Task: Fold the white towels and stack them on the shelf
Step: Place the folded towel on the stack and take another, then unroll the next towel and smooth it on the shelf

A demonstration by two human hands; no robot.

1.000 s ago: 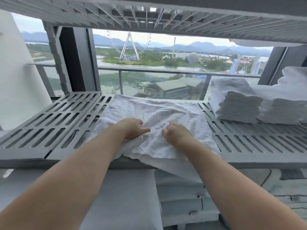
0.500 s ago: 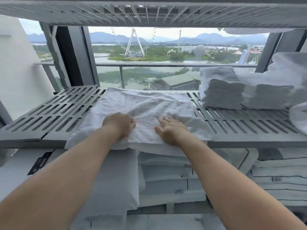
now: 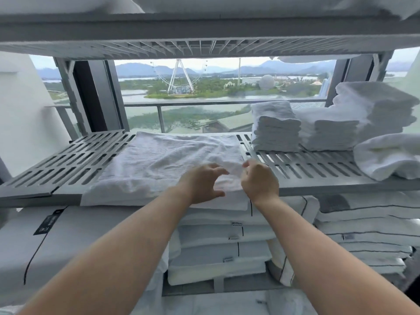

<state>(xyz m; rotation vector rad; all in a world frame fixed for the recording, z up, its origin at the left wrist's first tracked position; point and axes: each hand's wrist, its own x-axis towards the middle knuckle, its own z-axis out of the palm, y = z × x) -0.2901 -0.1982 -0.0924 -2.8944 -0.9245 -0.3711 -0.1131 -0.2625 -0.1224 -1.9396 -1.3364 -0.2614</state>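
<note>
Both hands moved to the towel's near-right corner. Left hand hovers released, fingers spread. Right hand's grip is too blurred to tell.

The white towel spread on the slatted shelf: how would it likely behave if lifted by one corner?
Probably floppy: the towel lies wrinkled and droops over the shelf edge. Likely light: it lies thin and flat. Its rough pile should resist sliding.

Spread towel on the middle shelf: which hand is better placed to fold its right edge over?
Right, probably. The right hand is curled at the spread towel's right edge, near its front corner, grip unclear. The left hand is splayed over the cloth, inboard of that edge.
</note>
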